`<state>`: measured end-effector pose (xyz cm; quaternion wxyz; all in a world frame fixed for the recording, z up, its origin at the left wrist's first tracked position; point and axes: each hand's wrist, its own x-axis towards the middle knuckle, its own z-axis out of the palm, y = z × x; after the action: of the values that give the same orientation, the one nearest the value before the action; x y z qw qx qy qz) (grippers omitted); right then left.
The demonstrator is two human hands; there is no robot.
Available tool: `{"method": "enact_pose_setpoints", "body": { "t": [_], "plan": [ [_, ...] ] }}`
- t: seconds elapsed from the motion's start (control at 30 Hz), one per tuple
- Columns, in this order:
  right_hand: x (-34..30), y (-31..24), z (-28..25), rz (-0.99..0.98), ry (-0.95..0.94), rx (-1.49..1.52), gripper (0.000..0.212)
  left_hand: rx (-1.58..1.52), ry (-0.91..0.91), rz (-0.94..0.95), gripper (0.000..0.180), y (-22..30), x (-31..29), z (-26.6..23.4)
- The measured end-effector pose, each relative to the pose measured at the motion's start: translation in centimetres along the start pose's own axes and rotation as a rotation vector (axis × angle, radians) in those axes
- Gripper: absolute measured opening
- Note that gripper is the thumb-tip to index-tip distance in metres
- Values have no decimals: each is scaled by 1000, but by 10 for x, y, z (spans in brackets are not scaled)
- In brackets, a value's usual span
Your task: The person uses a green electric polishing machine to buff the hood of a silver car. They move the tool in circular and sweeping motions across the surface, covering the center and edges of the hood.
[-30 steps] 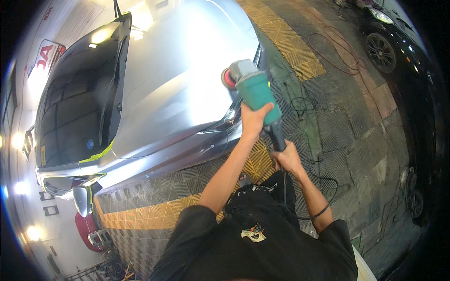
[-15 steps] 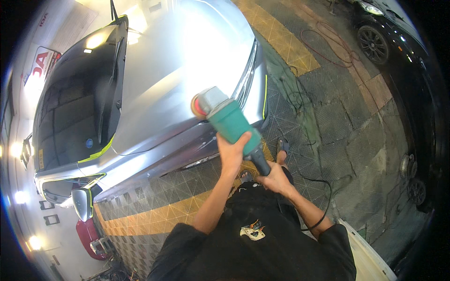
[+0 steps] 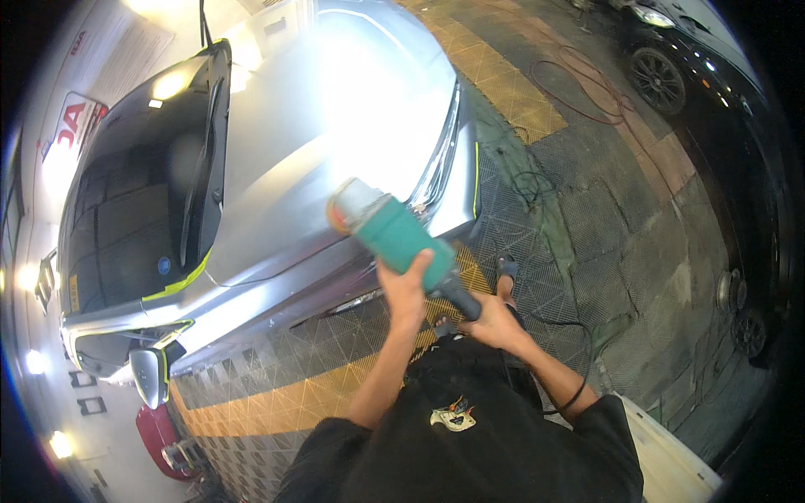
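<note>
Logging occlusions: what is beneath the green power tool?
Around the green tool, the silver car and floor tiles show. Whatever lies directly beneath it is covered; contact with the car is unclear.

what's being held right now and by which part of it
A green corded polisher: the left hand grips the rear of its green body, the right hand its black rear handle.

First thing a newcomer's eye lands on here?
Probably the green power tool mid-view, its body in the left hand and its dark rear handle in the right hand, beside the silver car. Next, the white glare on the car's hood, upper centre. Then the yellow-green tape along the windshield's edge, at left.
</note>
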<state>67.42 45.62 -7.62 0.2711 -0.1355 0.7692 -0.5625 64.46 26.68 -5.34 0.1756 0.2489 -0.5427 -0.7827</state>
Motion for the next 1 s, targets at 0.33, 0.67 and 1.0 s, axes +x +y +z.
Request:
{"method": "enact_pose_setpoints", "body": {
  "t": [0.33, 0.67, 1.0],
  "plan": [
    [67, -4, -53, 229, 171, 189, 24, 200, -184, -47, 56, -10, 101, 102],
    [17, -39, 19, -15, 78, -5, 49, -39, -66, -21, 60, 30, 29, -11],
    [66, -129, 115, -131, -272, -281, 52, -246, 37, 46, 58, 123, 34, -156]
  ]
}}
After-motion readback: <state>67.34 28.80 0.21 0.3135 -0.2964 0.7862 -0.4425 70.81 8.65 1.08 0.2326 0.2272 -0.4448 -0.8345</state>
